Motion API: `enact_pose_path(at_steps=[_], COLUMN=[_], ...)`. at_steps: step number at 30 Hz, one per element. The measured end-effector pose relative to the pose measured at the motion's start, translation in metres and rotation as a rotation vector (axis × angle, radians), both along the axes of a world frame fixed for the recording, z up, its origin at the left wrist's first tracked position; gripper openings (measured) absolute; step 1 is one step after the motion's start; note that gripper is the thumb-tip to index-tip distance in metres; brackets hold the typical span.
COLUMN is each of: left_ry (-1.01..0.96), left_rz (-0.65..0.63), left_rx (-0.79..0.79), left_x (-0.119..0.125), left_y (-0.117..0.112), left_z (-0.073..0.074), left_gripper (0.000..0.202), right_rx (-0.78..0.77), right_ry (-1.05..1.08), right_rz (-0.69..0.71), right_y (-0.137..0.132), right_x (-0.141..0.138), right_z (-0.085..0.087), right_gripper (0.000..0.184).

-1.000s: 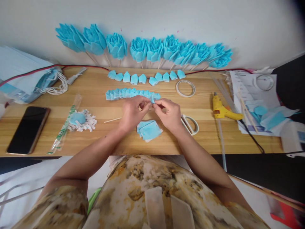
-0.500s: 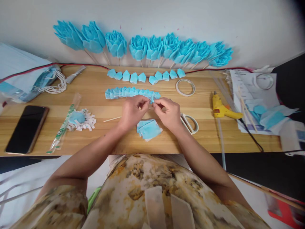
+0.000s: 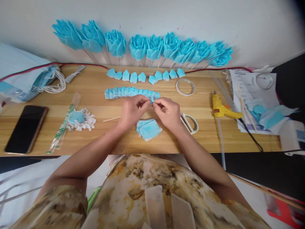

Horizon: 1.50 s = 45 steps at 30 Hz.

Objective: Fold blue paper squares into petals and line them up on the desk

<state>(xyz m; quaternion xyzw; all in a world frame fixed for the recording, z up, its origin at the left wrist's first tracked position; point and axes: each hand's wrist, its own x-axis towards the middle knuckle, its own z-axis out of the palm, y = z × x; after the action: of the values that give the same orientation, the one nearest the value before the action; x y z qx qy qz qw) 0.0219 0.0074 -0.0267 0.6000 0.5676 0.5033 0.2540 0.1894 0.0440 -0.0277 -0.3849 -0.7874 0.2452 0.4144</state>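
Note:
My left hand and my right hand meet over the middle of the table, thumbs and forefingers pinched. Between the fingertips is a small blue fabric petal, mostly covered by the fingers. Just beyond lies a row of overlapping folded blue petals. A stack of blue fabric rectangles rests below my hands. White-handled scissors lie partly under my right hand. A thin wooden stick is beside my left wrist.
Several blue flowers on sticks lean at the wall, behind separate petals. A tape roll and yellow glue gun lie right. At left are a phone, paper bits and white cords.
Hardly anything differs. Both hands keep their pinch on the petal in the same place, and the view has shifted very slightly.

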Motion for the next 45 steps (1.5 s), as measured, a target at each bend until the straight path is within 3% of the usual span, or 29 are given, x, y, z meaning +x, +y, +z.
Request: enact_pose_path(at_steps=[8,14,19,22,26,37,45], left_ry=[-0.092,-0.349,-0.526,-0.489,-0.452,-0.427,-0.402], left_rz=[-0.004,0.02,-0.151,-0.213,-0.198,-0.235,-0.232], left_rx=[-0.048,-0.147,-0.333,-0.345,-0.324,-0.327,-0.349], left_x=[0.001,-0.006,-0.009,-0.01,-0.009,-0.006,-0.011], left_y=[0.001,0.008,0.009,0.008,0.007,0.004,0.007], left_z=[0.007,0.007,0.009,0.012,0.014,0.018,0.018], left_gripper=[0.014,0.011,0.029,0.029,0.03,0.026,0.026], right_rx=[-0.003,-0.334,-0.448,-0.466,-0.523,-0.514,-0.623], right_ry=[0.03,0.184,0.253,0.245,0.239,0.212,0.254], right_rz=[0.01,-0.007,0.039,0.054,0.129,0.166,0.22], right_y=[0.001,0.001,0.003,0.002,0.002,0.004,0.006], right_x=[0.0,0.0,0.002,0.002,0.003,0.001,0.007], right_z=[0.0,0.006,0.007,0.01,0.016,0.011,0.014], right_gripper=[0.012,0.015,0.018,0.018,0.02,0.019,0.02])
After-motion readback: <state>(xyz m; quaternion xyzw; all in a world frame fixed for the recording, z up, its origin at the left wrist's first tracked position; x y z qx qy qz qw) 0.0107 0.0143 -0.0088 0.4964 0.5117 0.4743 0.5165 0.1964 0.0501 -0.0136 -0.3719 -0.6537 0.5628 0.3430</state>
